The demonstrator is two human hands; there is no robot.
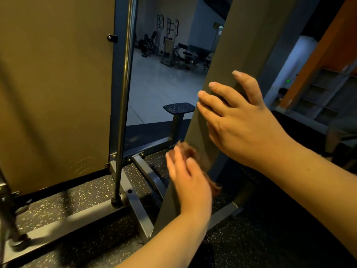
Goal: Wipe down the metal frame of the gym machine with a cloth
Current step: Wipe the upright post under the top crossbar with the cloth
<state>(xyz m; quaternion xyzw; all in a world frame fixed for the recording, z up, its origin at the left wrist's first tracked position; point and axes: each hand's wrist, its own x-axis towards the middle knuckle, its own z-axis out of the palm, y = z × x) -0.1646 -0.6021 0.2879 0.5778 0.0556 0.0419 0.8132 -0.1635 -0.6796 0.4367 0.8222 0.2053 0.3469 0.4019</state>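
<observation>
**A:** Your left hand (187, 176) is low in the centre of the frame. Its fingers are laid out fairly straight, pressing the brown cloth (190, 151) flat onto the grey frame upright (222, 64). It's blurred, so I read you as mid-stroke.

**B:** And your right hand (237, 120)?

**A:** Centre right, higher on the same upright. The fingers are straight and spread, the palm is flat on the metal, and it holds nothing. It looks like you're bracing.

**B:** How far along are you?

**A:** Hard to call. The paint shows no wet streak or dust line, so I can't tell which parts are done. The cloth sits on the lower stretch, with tufts showing above your fingers and below your palm. My guess is that the length under your right hand and on toward the upper right is left to do. So are the base rails (139, 209) at lower centre and the chrome rod (123, 93) on the left.

**B:** Which way does the upright run?

**A:** Its long axis leans. The foot is at lower centre by the speckled floor (270, 238), and the top runs out at the upper right. Your strokes want to follow that slant. The broad face looks toward you, and the narrow edge faces left, toward the foot plate (178, 108).
</observation>
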